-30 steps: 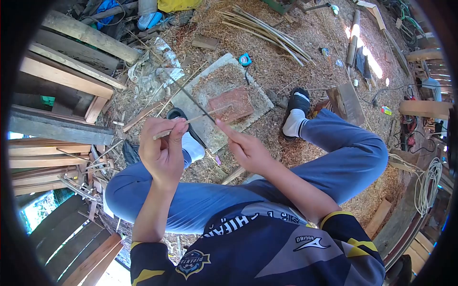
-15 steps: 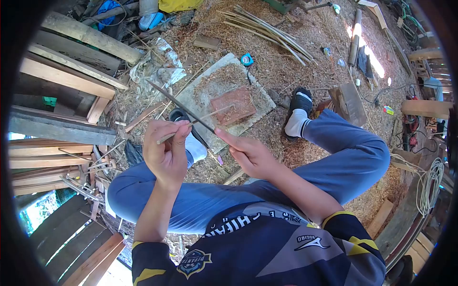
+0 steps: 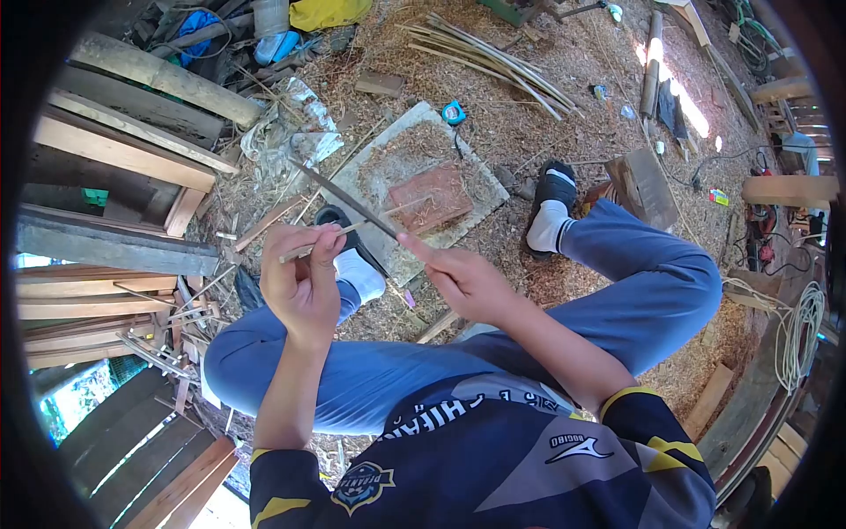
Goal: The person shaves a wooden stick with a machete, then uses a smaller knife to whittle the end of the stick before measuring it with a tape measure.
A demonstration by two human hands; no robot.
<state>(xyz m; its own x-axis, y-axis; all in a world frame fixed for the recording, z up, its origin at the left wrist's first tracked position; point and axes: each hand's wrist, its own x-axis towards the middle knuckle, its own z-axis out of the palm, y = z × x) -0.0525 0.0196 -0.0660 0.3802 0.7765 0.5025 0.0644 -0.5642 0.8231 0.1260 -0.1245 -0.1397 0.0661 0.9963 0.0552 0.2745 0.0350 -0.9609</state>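
My left hand (image 3: 302, 278) is closed, pinching a thin bamboo stick (image 3: 350, 228) between thumb and fingers; its pale far end points away to the right. My right hand (image 3: 463, 280) is wrapped around the near end of a long knife (image 3: 348, 202), its index finger stretched along the tool, and the handle is hidden in the palm. The dark, narrow blade slants up to the left and crosses over the stick just right of my left fingertips. Below both lies a reddish brick (image 3: 430, 197) on a grey slab (image 3: 352, 172) strewn with shavings.
A blue tape measure (image 3: 453, 113) lies at the slab's top edge. Bamboo strips (image 3: 493, 62) are piled farther ahead. My feet flank the slab, beside a wooden block (image 3: 641, 189). Stacked planks (image 3: 123, 231) stand left; coiled rope (image 3: 798, 344) hangs right. Shavings cover the ground.
The knife's tip has shifted slightly right and down, and the blade has moved a little along the stick. Both hands keep their hold; the view has shifted slightly.
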